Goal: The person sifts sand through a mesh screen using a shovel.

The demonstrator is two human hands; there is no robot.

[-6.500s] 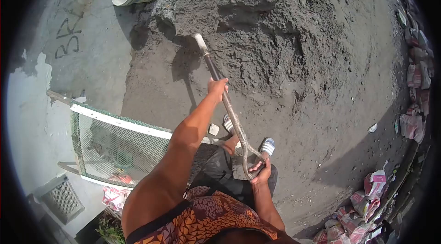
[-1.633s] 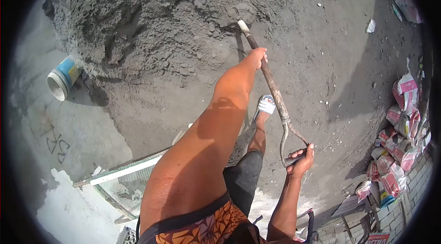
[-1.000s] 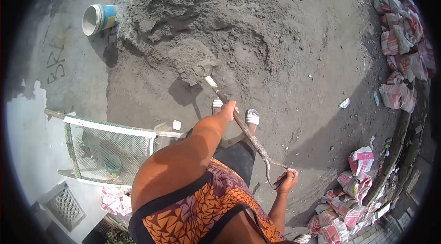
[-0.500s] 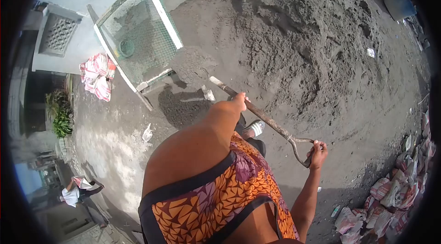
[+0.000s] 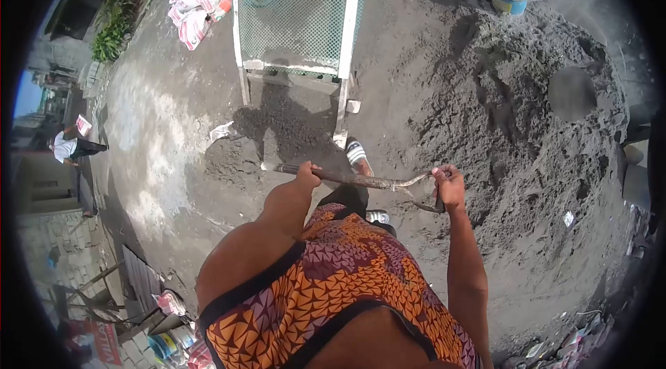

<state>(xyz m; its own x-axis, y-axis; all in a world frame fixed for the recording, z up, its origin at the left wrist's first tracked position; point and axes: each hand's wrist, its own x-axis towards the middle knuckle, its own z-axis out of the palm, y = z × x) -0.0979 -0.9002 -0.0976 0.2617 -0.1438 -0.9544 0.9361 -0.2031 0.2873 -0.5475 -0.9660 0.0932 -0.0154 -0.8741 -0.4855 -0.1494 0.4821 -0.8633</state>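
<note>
Shovel (image 5: pixel 270 167) near foot of mesh screen (image 5: pixel 298 29). Left hand (image 5: pixel 308 174) grip wrapped round shaft (image 5: pixel 350 179), right hand (image 5: pixel 451 187) grip closed on end handle (image 5: pixel 440 202), spaced wide probably for leverage.

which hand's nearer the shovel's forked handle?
Right. The right hand grips the crossbar of the forked handle; the left hand holds the shaft, nearer its white end.

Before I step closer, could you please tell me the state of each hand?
Left hand: closed around the shovel's shaft.
Right hand: closed on the grip at its forked end.
</note>
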